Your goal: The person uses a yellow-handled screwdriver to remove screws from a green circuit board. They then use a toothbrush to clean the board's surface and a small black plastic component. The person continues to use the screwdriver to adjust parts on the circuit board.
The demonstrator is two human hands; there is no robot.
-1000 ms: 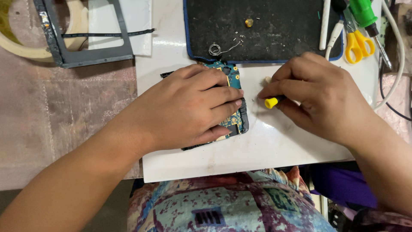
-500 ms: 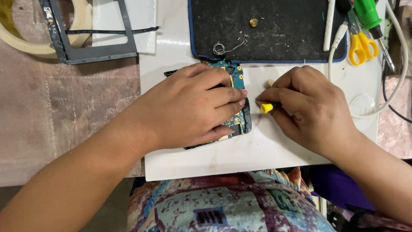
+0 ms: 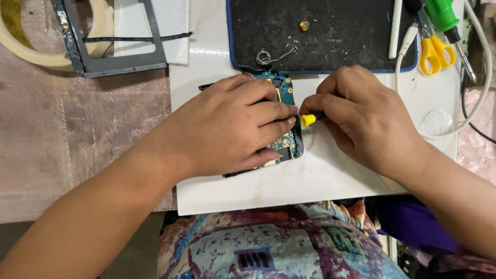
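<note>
Across the middle of the white board point(image 3: 248, 191), toward its near edge, the left hand point(image 3: 227, 132) is lying flat and pressing down on an opened phone point(image 3: 287, 121), covering most of it so that only a strip of blue circuit board is showing at the phone's far and right sides. Beside it, the right hand point(image 3: 361, 119) is curling closed around a small screwdriver point(image 3: 309, 120), whose yellow end is poking out toward the left fingertips, just beside the phone's right edge; whether the tip is touching the phone cannot be told, because the fingers are hiding it. Judging by its look, the phone is light, thin and stiff, with bare parts that are likely fragile, so it is probably best held by its outer rim or pinned flat with a spread palm, as the left hand is doing, rather than pinched on the exposed circuit. On the smooth board it may be sliding easily unless weighted. Along the far edge of the board a black mat point(image 3: 330, 36) is lying, carrying a small spring point(image 3: 264, 56), some tiny screws and a small yellow bit point(image 3: 305, 25). At the far right corner yellow scissors point(image 3: 436, 51) and a green-handled tool point(image 3: 443, 14) are resting, with a white cable point(image 3: 480, 77) looping past. Off the left edge a grey frame point(image 3: 111, 64) is lying over a roll of tape point(image 3: 31, 49).
</note>
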